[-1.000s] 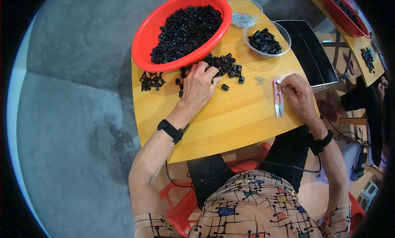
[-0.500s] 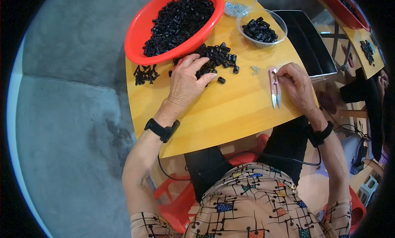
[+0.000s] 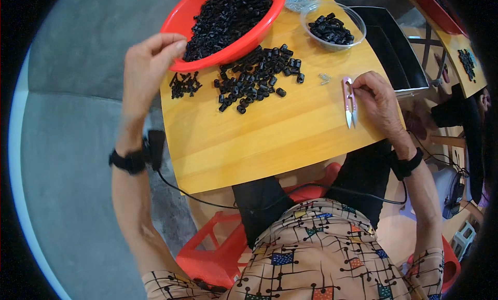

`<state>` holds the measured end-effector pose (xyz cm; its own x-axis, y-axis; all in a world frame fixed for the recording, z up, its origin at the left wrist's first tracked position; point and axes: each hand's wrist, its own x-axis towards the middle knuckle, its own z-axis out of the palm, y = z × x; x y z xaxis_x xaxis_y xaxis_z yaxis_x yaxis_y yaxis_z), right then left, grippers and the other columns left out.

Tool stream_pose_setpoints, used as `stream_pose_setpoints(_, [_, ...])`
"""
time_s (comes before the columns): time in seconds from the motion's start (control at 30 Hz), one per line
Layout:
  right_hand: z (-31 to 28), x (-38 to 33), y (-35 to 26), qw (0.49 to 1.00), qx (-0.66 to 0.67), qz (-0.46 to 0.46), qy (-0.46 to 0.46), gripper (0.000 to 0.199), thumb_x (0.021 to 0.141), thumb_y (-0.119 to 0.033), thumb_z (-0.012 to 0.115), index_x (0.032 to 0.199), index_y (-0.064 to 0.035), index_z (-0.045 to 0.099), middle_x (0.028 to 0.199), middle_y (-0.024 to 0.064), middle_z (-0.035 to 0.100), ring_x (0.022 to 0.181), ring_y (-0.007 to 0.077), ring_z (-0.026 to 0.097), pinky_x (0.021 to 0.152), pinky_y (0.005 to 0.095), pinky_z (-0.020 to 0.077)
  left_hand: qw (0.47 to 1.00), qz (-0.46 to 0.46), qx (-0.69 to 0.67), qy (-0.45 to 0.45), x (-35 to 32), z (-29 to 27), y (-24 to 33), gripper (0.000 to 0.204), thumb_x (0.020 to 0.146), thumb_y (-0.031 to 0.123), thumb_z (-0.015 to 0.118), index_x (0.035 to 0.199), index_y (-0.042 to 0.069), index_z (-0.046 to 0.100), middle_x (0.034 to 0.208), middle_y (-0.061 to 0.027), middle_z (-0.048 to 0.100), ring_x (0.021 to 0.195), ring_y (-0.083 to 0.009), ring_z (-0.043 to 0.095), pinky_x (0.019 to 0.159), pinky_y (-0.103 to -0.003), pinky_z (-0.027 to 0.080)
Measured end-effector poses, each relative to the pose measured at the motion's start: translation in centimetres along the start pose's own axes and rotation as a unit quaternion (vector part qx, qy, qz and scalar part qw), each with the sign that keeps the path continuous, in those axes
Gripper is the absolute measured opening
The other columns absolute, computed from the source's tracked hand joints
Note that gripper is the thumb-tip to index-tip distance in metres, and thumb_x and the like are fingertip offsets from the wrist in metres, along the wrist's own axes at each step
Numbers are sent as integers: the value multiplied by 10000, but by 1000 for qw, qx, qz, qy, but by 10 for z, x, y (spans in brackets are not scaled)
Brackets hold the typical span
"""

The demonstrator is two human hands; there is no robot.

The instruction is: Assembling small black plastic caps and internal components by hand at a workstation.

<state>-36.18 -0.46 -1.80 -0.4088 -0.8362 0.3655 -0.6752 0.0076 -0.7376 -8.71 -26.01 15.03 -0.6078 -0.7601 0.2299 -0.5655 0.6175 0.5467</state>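
My left hand (image 3: 150, 66) is at the left rim of the red basin (image 3: 171, 28), thumb and fingertips pinched together; anything between them is too small to make out. Small black plastic parts (image 3: 233, 15) fill the basin. Below it, a loose spread of short black barrel-shaped pieces (image 3: 254, 79) lies on the yellow table (image 3: 249, 144), with a little heap of thin black pieces (image 3: 185, 85) to its left. Closed fingers of my right hand (image 3: 381, 103) rest right beside pink-handled thread snips (image 3: 349, 103), which lie blades toward me; what they grip, if anything, is hidden.
Tiny metal springs (image 3: 324, 79) lie left of the snips. Behind stand a clear bowl of black pieces (image 3: 332, 30) and another with small metal parts (image 3: 301, 2). A black open box (image 3: 389, 51) is beyond the table's right edge. A cable (image 3: 197, 197) runs between my wristbands.
My left hand has lifted off the black barrel-shaped pieces and moved left and up to the basin's rim, its fingers now pinched. The right hand stays beside the snips.
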Motion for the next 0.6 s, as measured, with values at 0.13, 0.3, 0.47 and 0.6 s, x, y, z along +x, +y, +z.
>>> stream_pose_setpoints(0.13, [-1, 1, -2, 1000, -23, -2, -8, 96, 747, 3, 628, 819, -7, 566, 766, 97, 563, 732, 236, 570, 649, 312, 445, 991, 27, 59, -116, 58, -3, -43, 259, 841, 199, 615, 995, -4, 667, 896, -38, 671, 841, -114, 596, 749, -249, 467])
stream_pose_setpoints(0.3, [1, 6, 0, 999, -29, -4, -22, 84, 755, -2, 624, 813, 3, 564, 773, 100, 564, 733, 231, 568, 647, 308, 443, 948, -3, 117, -295, 104, 24, -85, 445, 823, 218, 627, 1198, -9, 550, 1114, -83, 626, 1005, -167, 583, 882, -279, 448])
stream_pose_setpoints(0.47, [-1, 10, -6, 998, -6, 46, -31, 68, 753, 7, 609, 796, 9, 557, 752, 111, 549, 724, 246, 556, 643, 315, 434, 909, 52, 196, -365, 123, 57, -111, 587, 720, 251, 695, 1243, 41, 532, 1135, -170, 607, 1029, -258, 583, 858, -338, 469])
stream_pose_setpoints(0.6, [-2, 14, -11, 999, -38, 10, -31, 67, 744, 33, 591, 784, 4, 547, 748, 110, 534, 717, 258, 546, 640, 317, 426, 903, 129, 277, -301, 118, 74, -112, 644, 644, 207, 661, 1247, 39, 508, 1011, -236, 605, 976, -323, 585, 816, -375, 473])
